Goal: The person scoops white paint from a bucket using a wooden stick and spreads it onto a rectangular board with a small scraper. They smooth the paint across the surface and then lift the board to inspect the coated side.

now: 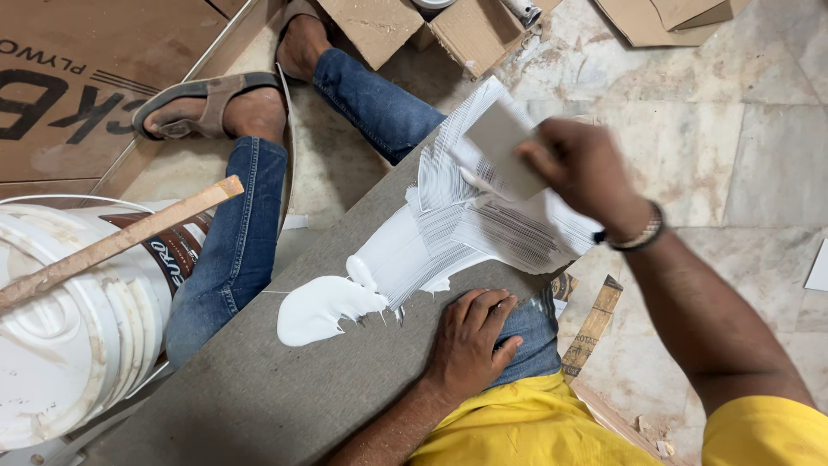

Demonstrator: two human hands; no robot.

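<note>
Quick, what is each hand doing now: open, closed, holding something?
Left hand: open, lying flat on the grey board, holding nothing.
Right hand: closed on a flat grey spreader, over the white paste.

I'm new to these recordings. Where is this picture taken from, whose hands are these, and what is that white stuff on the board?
The single picture comes from a camera worn on the person's head, looking down. The right hand holds a flat grey spreader card, dragging thick white paste into ridged streaks across a long grey board resting over the person's jeans-clad legs. The left hand lies flat on the board's near edge. Beside it stands a white plastic bucket with a wooden stick across it.
</note>
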